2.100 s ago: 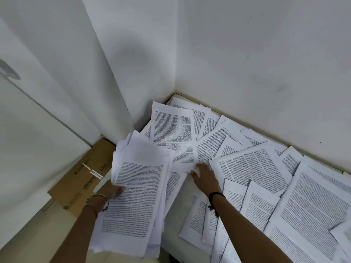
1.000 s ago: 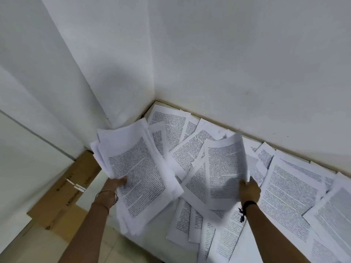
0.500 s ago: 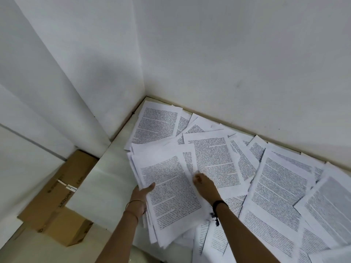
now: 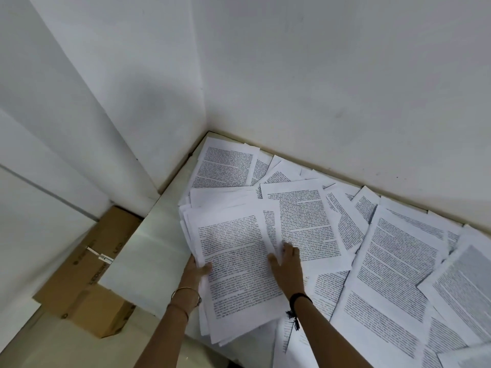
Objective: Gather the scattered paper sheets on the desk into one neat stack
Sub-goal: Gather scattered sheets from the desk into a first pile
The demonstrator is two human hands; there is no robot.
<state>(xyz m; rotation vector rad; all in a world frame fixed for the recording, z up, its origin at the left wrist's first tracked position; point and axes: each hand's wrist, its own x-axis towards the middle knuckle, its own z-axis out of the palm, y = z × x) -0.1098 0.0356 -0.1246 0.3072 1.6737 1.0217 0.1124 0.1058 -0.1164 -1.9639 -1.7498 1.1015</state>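
Mid-gathering: our left hand (image 4: 195, 269) grips the stack (image 4: 239, 274), right hand (image 4: 288, 269) fingers (image 4: 289, 249) flat on a loose sheet (image 4: 305, 216); next we should slide it over

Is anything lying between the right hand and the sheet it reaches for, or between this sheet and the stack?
Nothing visible does. The right hand touches the sheet, which lies uncovered except where the stack overlaps its left side. The left hand holds that stack by its edge.

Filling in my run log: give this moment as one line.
paper stack: on desk, ragged | left hand: grips stack edge | right hand: presses on paper | loose sheets: scattered
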